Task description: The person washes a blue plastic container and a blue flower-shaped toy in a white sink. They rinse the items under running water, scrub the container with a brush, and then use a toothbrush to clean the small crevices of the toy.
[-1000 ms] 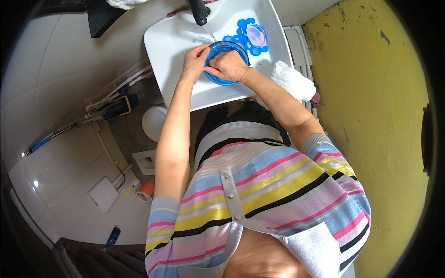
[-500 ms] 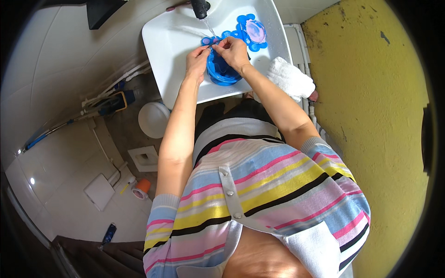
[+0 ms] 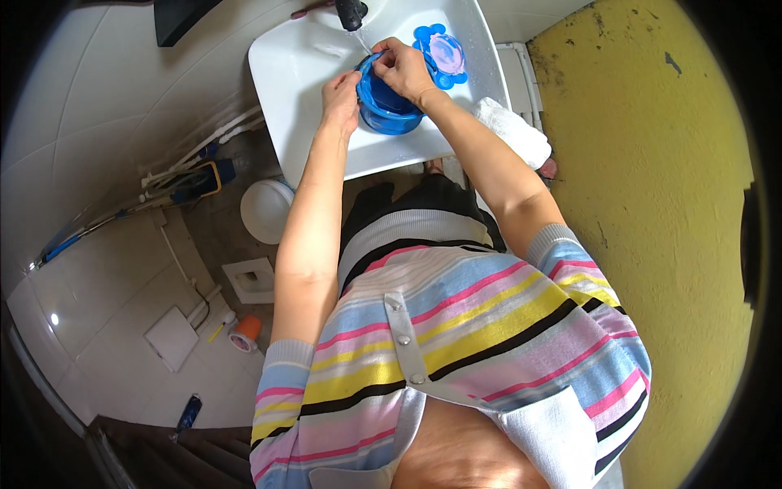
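Blue, slightly see-through plastic forms a round tub [image 3: 391,122] in the white washbasin [image 3: 295,151], near the basin's front edge, its mouth facing up. Looking down through the head camera from a distance, I see two bare hands at work on it. My left hand [image 3: 340,99] is at the tub's left side, its thumb and fingers closed on the rim. My right hand [image 3: 405,73] reaches over the opening from the right, thumb and fingertips pinched together at the far rim; I cannot tell how firmly they press.

Just beyond the fingers, a thin stream of water falls from a black tap [image 3: 352,15] at the back of the basin. To the right of the tub, on the basin floor, lies a blue flower-shaped piece [image 3: 446,55] with a pale pink round middle. A white towel [image 3: 515,134] hangs over the basin's right edge, beyond my right forearm.

Below, I see a striped cardigan [image 3: 456,326] in pink, yellow, blue and black. On the right rises a scuffed yellow wall [image 3: 652,204]; at left, a round white container [image 3: 266,212] stands on the floor.
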Demonstrator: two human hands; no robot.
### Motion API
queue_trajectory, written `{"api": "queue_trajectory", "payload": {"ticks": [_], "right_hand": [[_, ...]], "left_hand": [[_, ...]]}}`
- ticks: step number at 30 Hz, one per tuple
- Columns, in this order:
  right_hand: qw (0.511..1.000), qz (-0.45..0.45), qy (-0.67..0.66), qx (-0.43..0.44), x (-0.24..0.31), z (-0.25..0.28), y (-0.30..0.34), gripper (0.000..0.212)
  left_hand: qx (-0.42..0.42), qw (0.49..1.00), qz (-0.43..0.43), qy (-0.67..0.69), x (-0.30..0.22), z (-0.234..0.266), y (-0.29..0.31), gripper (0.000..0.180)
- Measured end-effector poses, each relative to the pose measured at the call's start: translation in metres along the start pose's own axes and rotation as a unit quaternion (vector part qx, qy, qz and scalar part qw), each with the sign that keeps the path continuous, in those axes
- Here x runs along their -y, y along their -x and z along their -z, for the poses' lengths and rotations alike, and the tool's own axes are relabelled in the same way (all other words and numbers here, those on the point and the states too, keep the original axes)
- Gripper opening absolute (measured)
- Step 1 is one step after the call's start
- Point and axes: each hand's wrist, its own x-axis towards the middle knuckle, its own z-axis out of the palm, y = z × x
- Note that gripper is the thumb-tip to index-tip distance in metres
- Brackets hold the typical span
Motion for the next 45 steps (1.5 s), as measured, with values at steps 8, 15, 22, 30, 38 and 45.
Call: {"api": "queue_trajectory", "payload": {"ticks": [8,15,22,30,38,45], "right_hand": [[0.999,0.015,-0.013,0.028,0.006,0.008,-0.017,0.036],[0.999,0.007,-0.015,0.042,0.002,0.009,-0.026,0.038],[0.999,0.015,0.018,0.042,0.01,0.007,-0.025,0.036],[0.999,0.009,0.005,0.04,0.001,-0.002,-0.026,0.033],[0.999,0.006,0.0,0.052,0.0,-0.002,-0.03,0.035],[0.997,-0.022,0.063,0.037,0.001,0.005,-0.032,0.037]], "left_hand": [[-0.008,1.0,-0.015,0.016,-0.012,-0.01,-0.006,0.028],[-0.009,1.0,-0.017,-0.001,-0.015,-0.011,-0.012,0.028],[-0.01,1.0,-0.014,0.002,-0.011,-0.005,-0.019,0.024],[-0.017,1.0,-0.005,0.008,-0.012,-0.003,-0.019,0.02],[-0.014,1.0,-0.007,0.011,-0.009,-0.001,-0.021,0.022],[-0.011,0.999,-0.016,-0.029,-0.013,-0.005,-0.01,0.027]]}}
